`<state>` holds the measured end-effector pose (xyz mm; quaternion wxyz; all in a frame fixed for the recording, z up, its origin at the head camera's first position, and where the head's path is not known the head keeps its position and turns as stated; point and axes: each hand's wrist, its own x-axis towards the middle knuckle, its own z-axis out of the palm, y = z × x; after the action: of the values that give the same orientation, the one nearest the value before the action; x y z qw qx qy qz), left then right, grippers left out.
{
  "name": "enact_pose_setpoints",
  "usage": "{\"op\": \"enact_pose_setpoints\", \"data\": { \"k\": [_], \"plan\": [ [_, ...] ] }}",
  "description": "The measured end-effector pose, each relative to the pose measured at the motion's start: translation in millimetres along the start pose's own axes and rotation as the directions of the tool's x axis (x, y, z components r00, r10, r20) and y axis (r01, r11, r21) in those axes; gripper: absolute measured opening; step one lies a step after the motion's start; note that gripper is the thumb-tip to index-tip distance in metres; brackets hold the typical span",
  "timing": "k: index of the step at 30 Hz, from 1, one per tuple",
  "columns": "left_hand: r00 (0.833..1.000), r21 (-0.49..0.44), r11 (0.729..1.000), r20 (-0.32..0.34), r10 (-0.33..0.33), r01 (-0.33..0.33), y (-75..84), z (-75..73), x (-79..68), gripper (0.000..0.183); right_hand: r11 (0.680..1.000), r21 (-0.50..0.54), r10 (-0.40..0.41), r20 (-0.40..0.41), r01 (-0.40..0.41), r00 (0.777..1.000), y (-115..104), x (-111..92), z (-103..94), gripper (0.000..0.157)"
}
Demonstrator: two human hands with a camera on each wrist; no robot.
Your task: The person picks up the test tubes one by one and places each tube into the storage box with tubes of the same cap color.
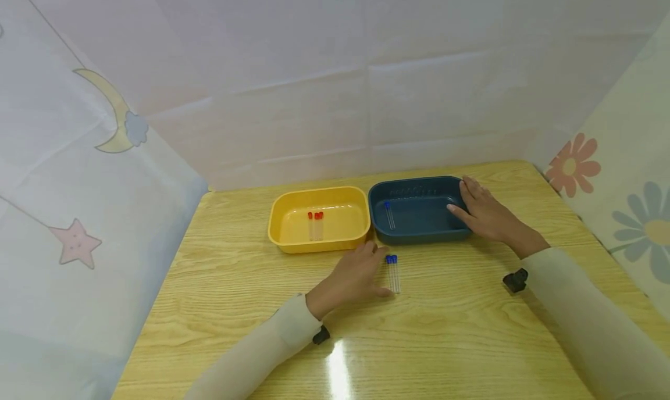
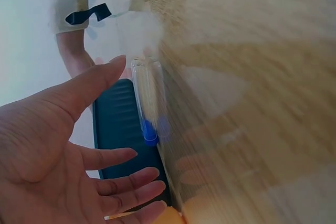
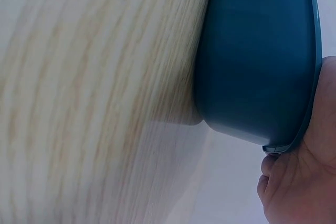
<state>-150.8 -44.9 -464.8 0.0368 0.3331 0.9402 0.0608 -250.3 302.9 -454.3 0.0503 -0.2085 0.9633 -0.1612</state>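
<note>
Clear thin tubes with blue caps (image 1: 395,275) lie side by side on the table, in front of the dark blue tray (image 1: 426,238). My left hand (image 1: 358,274) is just left of them, thumb and fingers spread on either side; the left wrist view shows a gap between the fingers and the tubes (image 2: 148,103). With my right hand (image 1: 484,214) I hold the tray's right end, thumb over the rim and inside, the other fingers along the outside. Another blue-capped tube (image 1: 389,217) lies inside this tray, towards its left end.
A yellow tray (image 1: 319,247) stands against the dark blue tray's left side. Several red-capped clear tubes (image 1: 316,225) lie in it. Behind the wooden table (image 1: 220,307) hangs a pale cloth wall (image 1: 293,109), with printed cloth at both sides.
</note>
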Motion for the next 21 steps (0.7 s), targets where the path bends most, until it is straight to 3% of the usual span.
{"op": "enact_pose_setpoints", "data": {
  "k": [11, 21],
  "plan": [
    [0.998, 0.022, 0.999, 0.046, -0.030, 0.029, 5.9, 0.4, 3.4, 0.093, 1.000, 0.008, -0.003, -0.003, 0.003, 1.000, 0.3, -0.5, 0.4, 0.085],
    [0.999, 0.042, 0.999, 0.041, -0.021, 0.019, 7.8, 0.3, 4.1, 0.089, 1.000, 0.008, 0.003, -0.006, -0.003, 1.000, 3.2, 0.4, 3.3, 0.086]
  ]
}}
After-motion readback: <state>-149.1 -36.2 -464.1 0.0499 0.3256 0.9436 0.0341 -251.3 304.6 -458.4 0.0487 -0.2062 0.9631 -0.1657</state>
